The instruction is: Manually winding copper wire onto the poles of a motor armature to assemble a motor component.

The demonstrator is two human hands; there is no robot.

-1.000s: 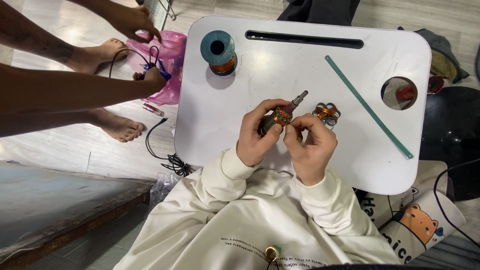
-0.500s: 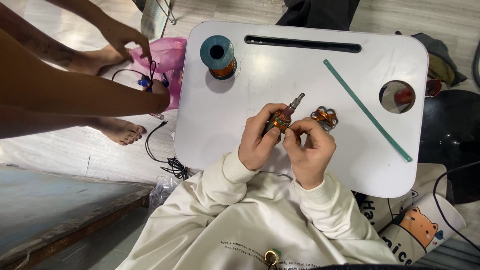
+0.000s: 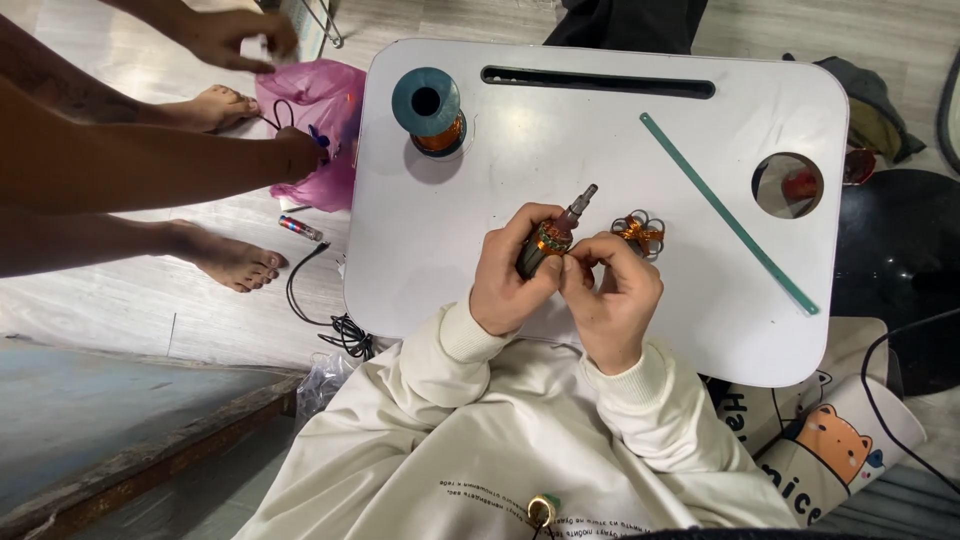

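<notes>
My left hand (image 3: 508,270) grips a small motor armature (image 3: 553,235) with copper windings and a metal shaft that points up and to the right, held just above the white lap table (image 3: 520,130). My right hand (image 3: 612,290) pinches at the armature's copper end from the right. A loose bundle of copper wire loops (image 3: 638,232) lies on the table just right of my fingers. A spool of copper wire (image 3: 428,108) with a teal top stands at the table's far left.
A long thin green strip (image 3: 730,225) lies diagonally on the table's right side, near a round cup hole (image 3: 787,185). Another person's arms and bare feet (image 3: 225,255) are on the floor to the left, by a pink plastic bag (image 3: 315,110) and black cable (image 3: 335,320).
My hands stay at the armature with only slight finger shifts. The other person's hands have moved over the pink bag on the left.
</notes>
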